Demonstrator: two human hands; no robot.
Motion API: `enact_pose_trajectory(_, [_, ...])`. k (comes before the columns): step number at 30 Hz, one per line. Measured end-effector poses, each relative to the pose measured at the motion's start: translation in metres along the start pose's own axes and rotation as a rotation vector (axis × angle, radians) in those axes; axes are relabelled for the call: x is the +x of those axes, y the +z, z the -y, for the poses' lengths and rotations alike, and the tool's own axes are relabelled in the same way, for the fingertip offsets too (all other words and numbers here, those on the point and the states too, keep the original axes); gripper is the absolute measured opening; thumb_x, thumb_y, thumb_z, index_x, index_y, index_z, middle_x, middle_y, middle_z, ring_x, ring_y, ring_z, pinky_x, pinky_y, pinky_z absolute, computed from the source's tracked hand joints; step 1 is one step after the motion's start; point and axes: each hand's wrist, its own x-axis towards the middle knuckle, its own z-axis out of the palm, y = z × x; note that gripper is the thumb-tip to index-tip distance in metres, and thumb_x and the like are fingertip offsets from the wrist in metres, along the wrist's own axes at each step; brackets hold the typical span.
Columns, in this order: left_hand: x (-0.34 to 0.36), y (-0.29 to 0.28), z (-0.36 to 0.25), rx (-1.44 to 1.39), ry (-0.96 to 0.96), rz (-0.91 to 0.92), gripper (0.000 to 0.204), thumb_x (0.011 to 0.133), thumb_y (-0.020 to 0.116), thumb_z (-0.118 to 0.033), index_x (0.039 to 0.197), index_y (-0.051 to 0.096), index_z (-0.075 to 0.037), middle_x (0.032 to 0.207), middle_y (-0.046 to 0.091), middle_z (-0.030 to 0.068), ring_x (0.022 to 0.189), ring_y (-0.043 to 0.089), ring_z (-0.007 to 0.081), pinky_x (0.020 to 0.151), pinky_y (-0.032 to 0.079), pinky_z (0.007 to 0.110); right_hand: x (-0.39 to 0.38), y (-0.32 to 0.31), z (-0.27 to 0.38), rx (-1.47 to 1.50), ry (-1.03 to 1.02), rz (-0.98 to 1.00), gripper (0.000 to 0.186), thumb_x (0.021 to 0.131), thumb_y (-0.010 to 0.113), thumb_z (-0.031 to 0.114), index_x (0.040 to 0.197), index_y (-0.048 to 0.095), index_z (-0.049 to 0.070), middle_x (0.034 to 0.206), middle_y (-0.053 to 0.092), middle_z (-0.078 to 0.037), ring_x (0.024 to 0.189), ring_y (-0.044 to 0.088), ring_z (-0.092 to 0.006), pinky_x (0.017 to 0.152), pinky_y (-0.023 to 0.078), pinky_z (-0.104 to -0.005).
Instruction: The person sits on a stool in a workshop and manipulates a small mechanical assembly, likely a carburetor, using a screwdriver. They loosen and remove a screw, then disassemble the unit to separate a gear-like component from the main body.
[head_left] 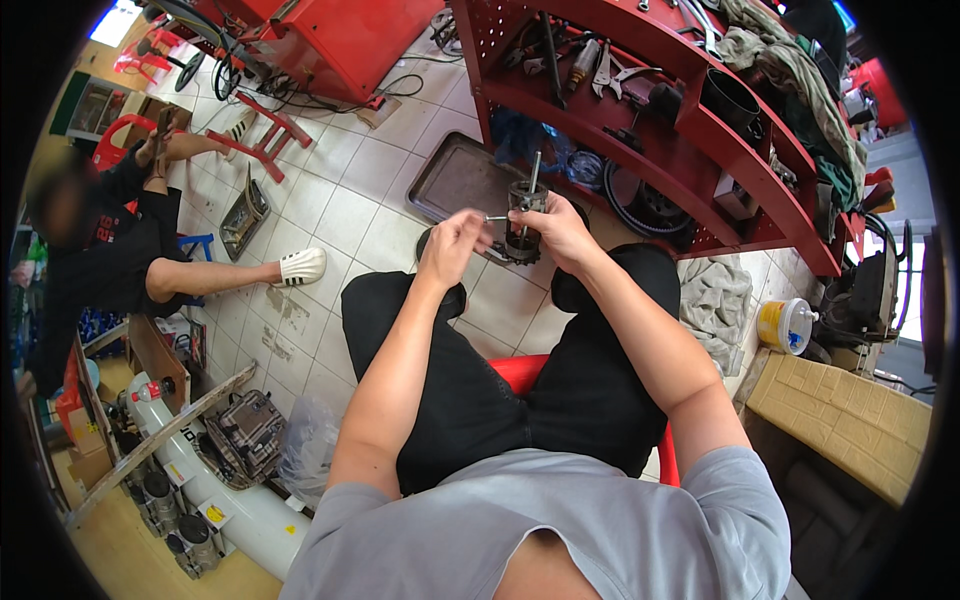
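A small cylindrical metal part (524,222) with a thin shaft sticking up from its top sits in mid-air just above the person's knees, in front of the red shelf unit (640,150). The right hand (562,232) wraps around its right side, fingers clenched on the body of the part. The left hand (452,243) is just beside it on the left, fingers pinched on a thin metal pin or tool (496,218) whose tip touches the part's side. Beneath the hands a flat grey metal tray (455,180) lies on the floor, its near edge close under the part and its far edge against the shelf unit's foot. The floor (345,200) is pale square tile, stained in places, with open room to the left of the tray and between the knees. The person sits on a red stool (515,372). The shelf unit's lower ledge holds pliers (605,70), other tools and a black round container (728,100), with cloth draped at its right end; a rubber belt (640,205) lies below. To the right sit a crumpled grey rag (715,300), a yellow-lidded white tub (785,325) and a cardboard box (850,415). On the left another person (120,250) sits on the floor, well apart, one white shoe (300,266) stretched toward the open tiles.
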Motion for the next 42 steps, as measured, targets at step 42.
enact_pose_trajectory(42, [0.001, 0.008, 0.005, 0.073, 0.038, -0.101, 0.041, 0.090, 0.064, -0.041, 0.084, 0.062, -0.001, 0.064, 0.061, 0.0041, 0.061, 0.059, 0.0105, 0.059, 0.047, 0.026, 0.002, -0.003, -0.001, -0.022, -0.001, 0.035, 0.016, 0.078, 0.069, 0.008, 0.088, 0.057, 0.007, 0.075, 0.059, 0.000, 0.068, 0.054, -0.0095, 0.063, 0.042, -0.0258])
